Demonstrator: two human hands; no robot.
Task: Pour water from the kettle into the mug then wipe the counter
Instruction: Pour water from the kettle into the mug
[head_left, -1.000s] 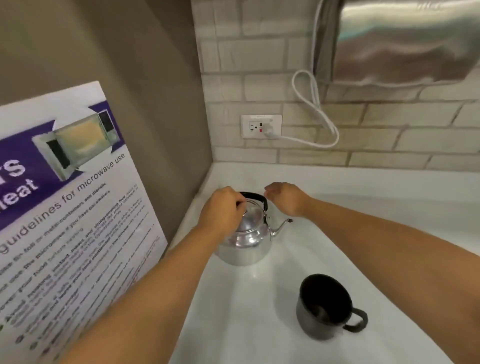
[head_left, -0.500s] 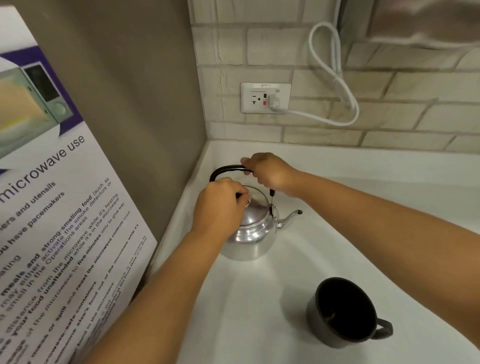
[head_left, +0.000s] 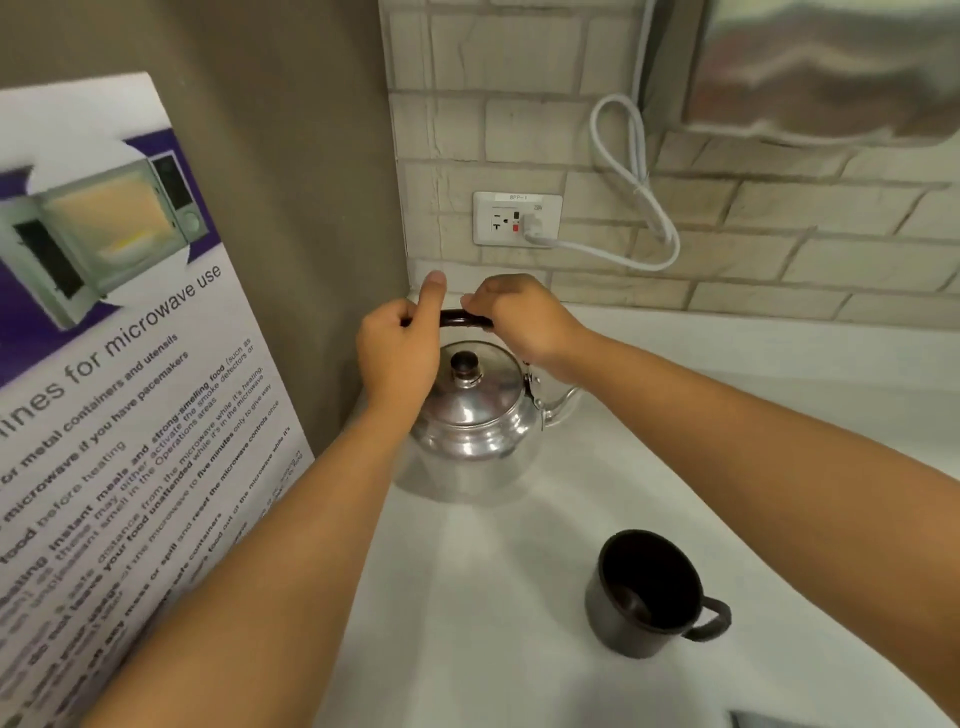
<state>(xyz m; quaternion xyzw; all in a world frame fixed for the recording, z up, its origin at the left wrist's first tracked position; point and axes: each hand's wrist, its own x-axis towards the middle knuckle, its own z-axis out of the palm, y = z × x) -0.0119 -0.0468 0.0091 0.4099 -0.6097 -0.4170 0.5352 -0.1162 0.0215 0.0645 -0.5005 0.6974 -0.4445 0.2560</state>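
Observation:
A shiny metal kettle stands on the white counter in the corner, its lid with a black knob on and its spout pointing right. Its black handle is raised upright above the lid. My left hand grips the left end of that handle, thumb sticking up. My right hand holds the right end of the same handle. A dark mug sits nearer to me on the right, its handle pointing right; its inside is too dark to read.
A microwave-guidelines poster leans against the left wall. A brick back wall carries an outlet with a white looped cord. A steel dispenser hangs at top right. A grey edge shows at the bottom.
My left hand has left the lid and taken the handle's left end. The handle now stands upright with both hands on it. The view has shifted.

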